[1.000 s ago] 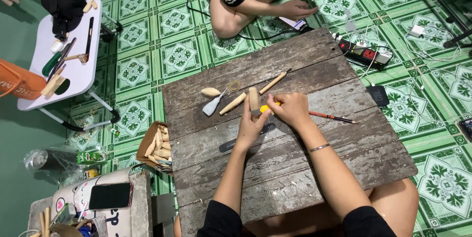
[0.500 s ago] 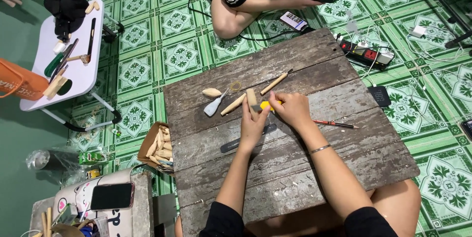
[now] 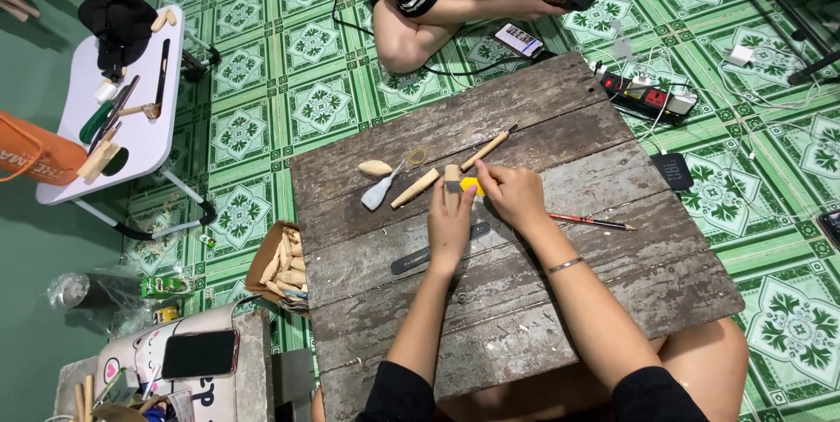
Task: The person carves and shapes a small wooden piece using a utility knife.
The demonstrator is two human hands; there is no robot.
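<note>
Wood piece sits mid-desk, gripped upright by the left hand; right hand pinches a yellow tool. Weathered plank desk, green patterned floor tiles, white side table at ten o'clock.

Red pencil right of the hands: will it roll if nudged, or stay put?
The red pencil is slim and straight, so probably light and stiff. It lies free on the rough plank table, touching nothing, so a sideways nudge may roll it, though the plank gaps might catch it.

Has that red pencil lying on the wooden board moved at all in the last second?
No. The red pencil lies in the same spot on the same plank of the wooden board, just right of the right hand, as before.
</note>
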